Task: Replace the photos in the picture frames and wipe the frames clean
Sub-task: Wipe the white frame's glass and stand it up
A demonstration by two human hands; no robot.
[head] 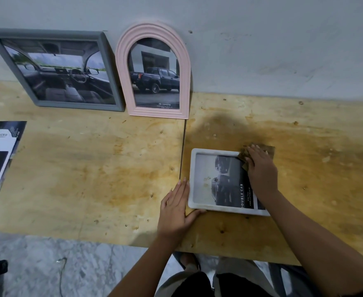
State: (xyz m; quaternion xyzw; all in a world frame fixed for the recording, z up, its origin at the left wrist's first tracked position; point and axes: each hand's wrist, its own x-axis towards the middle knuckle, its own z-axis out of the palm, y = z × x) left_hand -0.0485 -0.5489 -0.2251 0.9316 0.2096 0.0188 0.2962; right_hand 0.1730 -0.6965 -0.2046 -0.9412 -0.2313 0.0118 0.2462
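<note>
Item: my left hand, flat, fingers spread, bracing white frame at nine o'clock; right hand presses brown cloth at one o'clock.

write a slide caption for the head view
Right hand wipes white frame with a cloth; left hand steadies it.

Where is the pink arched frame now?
The pink arched frame stands against the wall at the table's back, left of centre, just right of the grey frame.

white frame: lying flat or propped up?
Flat. The white frame lies face up on the table; the grey frame and pink frame lean against the wall.
</note>
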